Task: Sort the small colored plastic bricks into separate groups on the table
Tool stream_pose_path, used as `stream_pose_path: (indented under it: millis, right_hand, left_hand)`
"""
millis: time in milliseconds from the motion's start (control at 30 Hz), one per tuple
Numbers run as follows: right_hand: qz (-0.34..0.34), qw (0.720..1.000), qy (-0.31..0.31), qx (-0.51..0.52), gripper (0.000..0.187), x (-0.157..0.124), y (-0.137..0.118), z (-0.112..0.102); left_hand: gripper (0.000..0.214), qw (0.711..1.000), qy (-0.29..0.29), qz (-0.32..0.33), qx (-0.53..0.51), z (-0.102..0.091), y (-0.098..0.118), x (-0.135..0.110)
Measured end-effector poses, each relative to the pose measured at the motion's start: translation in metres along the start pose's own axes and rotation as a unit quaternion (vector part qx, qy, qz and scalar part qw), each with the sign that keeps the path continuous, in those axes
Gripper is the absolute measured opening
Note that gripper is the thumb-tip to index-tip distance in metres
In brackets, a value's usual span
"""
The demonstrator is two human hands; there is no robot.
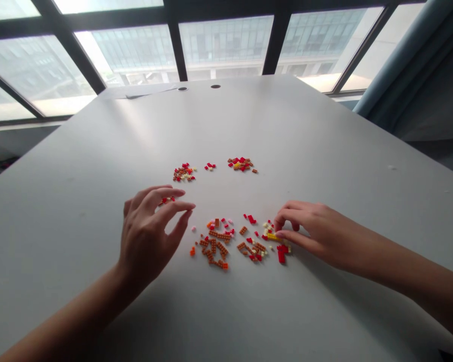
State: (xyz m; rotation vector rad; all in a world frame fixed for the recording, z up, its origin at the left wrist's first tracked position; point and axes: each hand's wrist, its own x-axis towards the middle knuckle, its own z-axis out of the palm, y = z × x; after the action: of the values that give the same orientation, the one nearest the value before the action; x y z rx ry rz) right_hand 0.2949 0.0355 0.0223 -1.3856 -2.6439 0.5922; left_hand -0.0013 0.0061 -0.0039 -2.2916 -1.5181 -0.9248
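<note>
Over the table, to the left of the loose bricks, my left hand has its fingers spread and curved. Its thumb and forefinger tips come close together, with no brick visible between them. Small red bricks show between its fingers. My right hand reaches into the right end of the near bricks, thumb and forefinger closed at a long yellow brick. Beside that hand lie cream bricks and a larger red brick. Brown bricks are scattered between both hands.
Farther off are a mixed heap of small bricks, a few red bricks and a heap of red and brown bricks. The white table runs to windows; two round cable holes and a white sheet are at its far end.
</note>
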Motion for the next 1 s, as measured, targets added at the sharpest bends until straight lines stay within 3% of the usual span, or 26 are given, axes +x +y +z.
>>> stream_pose_path:
  millis: [167, 300, 433, 633, 800, 900, 1000]
  right_hand:
    - [-0.035, 0.989, 0.094, 0.111, 0.013, -0.002, -0.019, 0.007]
    - [-0.12, 0.967, 0.114, 0.193, 0.012, -0.007, -0.041, 0.023]
    - [-0.167, 0.952, 0.144, 0.211, 0.008, -0.011, -0.05, 0.036]
    - [-0.177, 0.946, 0.173, 0.209, 0.008, -0.011, -0.053, 0.041]
    - [-0.078, 0.97, 0.144, 0.178, 0.005, -0.014, -0.027, 0.017]
    - [-0.05, 0.991, 0.026, 0.121, 0.005, -0.015, 0.001, -0.004]
    - [-0.03, 0.994, -0.076, 0.074, 0.006, -0.014, 0.016, -0.014]
  left_hand:
    - [0.005, 0.992, -0.05, 0.02, -0.117, -0.007, 0.031, -0.004]
    - [0.001, 0.984, -0.064, 0.035, -0.162, -0.008, 0.047, -0.01]
    - [0.006, 0.976, -0.077, 0.028, -0.204, -0.009, 0.054, -0.014]
    - [0.011, 0.974, -0.079, 0.018, -0.211, -0.011, 0.059, -0.014]
    - [0.009, 0.988, -0.062, 0.016, -0.143, -0.012, 0.038, -0.006]
    - [0.007, 0.997, -0.016, -0.017, -0.069, -0.01, 0.006, 0.001]
    - [0.007, 0.997, 0.017, -0.075, 0.018, -0.005, -0.024, 0.002]
